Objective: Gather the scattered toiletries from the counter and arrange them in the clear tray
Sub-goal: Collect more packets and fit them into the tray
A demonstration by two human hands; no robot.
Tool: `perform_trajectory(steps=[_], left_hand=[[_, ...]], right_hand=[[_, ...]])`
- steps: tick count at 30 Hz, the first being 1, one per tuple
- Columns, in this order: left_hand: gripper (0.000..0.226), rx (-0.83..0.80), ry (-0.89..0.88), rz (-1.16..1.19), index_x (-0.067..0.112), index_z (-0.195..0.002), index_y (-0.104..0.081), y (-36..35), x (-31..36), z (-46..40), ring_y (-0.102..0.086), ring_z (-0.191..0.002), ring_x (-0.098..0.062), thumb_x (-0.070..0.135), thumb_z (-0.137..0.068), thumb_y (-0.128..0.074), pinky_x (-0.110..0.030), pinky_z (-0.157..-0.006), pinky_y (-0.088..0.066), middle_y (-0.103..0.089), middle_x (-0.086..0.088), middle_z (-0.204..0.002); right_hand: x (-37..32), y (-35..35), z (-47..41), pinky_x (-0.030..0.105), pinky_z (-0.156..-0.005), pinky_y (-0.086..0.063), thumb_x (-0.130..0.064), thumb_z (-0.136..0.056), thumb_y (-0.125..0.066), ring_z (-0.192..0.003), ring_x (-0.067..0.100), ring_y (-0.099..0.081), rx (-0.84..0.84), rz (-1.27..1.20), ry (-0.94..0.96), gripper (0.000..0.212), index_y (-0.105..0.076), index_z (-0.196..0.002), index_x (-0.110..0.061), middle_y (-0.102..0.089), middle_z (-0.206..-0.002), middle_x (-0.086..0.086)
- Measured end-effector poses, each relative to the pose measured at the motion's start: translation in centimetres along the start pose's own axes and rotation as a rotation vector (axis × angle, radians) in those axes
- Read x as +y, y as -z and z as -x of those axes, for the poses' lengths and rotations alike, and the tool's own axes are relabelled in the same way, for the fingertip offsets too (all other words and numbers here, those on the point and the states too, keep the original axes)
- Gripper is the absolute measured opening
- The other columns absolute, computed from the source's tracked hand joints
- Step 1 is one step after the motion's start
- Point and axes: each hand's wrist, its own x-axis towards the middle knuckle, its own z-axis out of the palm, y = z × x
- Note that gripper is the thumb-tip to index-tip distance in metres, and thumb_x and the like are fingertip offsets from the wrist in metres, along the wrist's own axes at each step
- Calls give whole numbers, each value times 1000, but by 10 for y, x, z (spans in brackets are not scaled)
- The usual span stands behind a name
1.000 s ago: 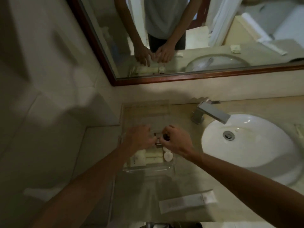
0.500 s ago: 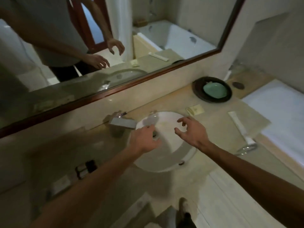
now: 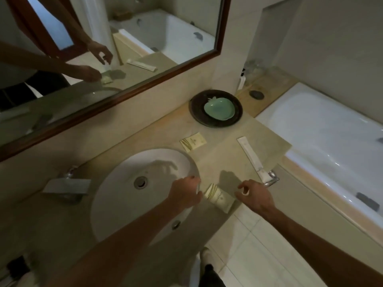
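The left hand point(image 3: 185, 192) hovers over the right rim of the white basin point(image 3: 116, 183), fingers curled loosely together and closed on nothing that shows; its fingertips sit just beside the near end of a small cream sachet point(image 3: 218, 198) printed with thin lines. That sachet lies flat on the beige counter point(image 3: 223, 156) directly between the two hands, close to the counter's front edge. The right hand point(image 3: 256, 196) hangs just to the sachet's other side, thumb and fingers spread apart and bent in a half-open claw, holding nothing. Just beyond the right hand's fingertips a long white tube packet point(image 3: 251, 159) lies on the counter, its near end by a chrome fitting point(image 3: 271, 180) at the counter's corner. Farther out from both hands, past the basin's far rim, a second cream sachet point(image 3: 193, 141) lies flat. Well beyond that stands a dark round plate point(image 3: 199, 112) bearing a pale green leaf-shaped dish point(image 3: 219, 108). Out to the left of the left hand, across the basin, is the square chrome tap point(image 3: 66, 186). To the right of the right hand, past the counter's end, lies the white bathtub point(image 3: 323, 131). The clear tray is out of sight.
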Motion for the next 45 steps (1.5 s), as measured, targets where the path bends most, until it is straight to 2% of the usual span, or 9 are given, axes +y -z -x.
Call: perform_trajectory(steps=[3,6,10,15,24,31,34,38,45], left_hand=[[46,-74,-107,64,20,-128,-55,-13,7,-24,-61,-103,-24,40,-87,-52,-35,-85,-52,-60,-3,-119],[45,-129,-176,100,22,-120,-59,-25,11,-41,-62,-95,-21,43,-81,-50,-37,-77,-55,-58,0,-113],[49,-188,-207,108,26,-127,-53,-41,11,-52,-61,-100,-22,39,-79,-53,-38,-83,-54,-54,3,-123],[29,-108,-250,85,18,-102,-59,-47,7,-65,-61,-83,-25,31,-76,-59,-39,-68,-54,-57,1,-100],[20,48,169,345,23,-91,-61,-28,-22,-118,-57,-85,-14,43,-87,-62,-26,-67,-39,-56,9,-85],[20,16,264,332,25,-97,-64,-22,-40,-147,-61,-96,-15,42,-86,-62,-31,-78,-49,-64,5,-98],[32,182,304,323,22,-113,-60,-11,-52,-155,-59,-100,-17,44,-89,-61,-31,-80,-47,-60,2,-109],[50,207,455,273,21,-133,-49,2,-72,-174,-58,-108,-25,43,-90,-60,-37,-82,-49,-50,-3,-124],[56,74,450,252,22,-132,-47,-3,-91,-185,-56,-111,-25,38,-83,-70,-40,-88,-50,-49,-5,-124]], right_hand=[[6,-19,0,28,-68,-49,-61,-75,-67,-86,14,-64,-60,49,-18,51,-66,-113,-26,-64,-97,-8],[2,-33,4,28,-69,-47,-65,-75,-66,-94,17,-65,-74,184,6,59,-61,-121,-27,-62,-109,-5],[3,-45,4,24,-69,-48,-59,-77,-69,-91,13,-63,-63,161,-12,51,-62,-117,-29,-60,-108,-8],[6,-52,-17,28,-68,-54,-48,-78,-73,-82,11,-61,-46,-11,-100,30,-65,-99,-29,-62,-94,-9],[-34,-17,-153,15,-59,-43,-32,-88,-69,-76,10,-63,-31,-254,34,17,-69,-94,-16,-63,-85,-5],[-64,-10,-210,24,-56,-50,-45,-79,-67,-69,11,-64,-158,63,25,22,-65,-89,-25,-67,-85,-6],[-81,2,-233,29,-73,-54,-45,-79,-66,-86,14,-65,-28,54,136,30,-67,-104,-29,-67,-101,-6],[-107,0,-267,40,-91,-50,-41,-91,-60,-117,25,-56,-183,236,427,55,-43,-143,-30,-52,-131,5],[-117,-15,-292,36,-84,-48,-38,-85,-69,-108,24,-58,-233,304,515,51,-51,-132,-28,-53,-123,4]])
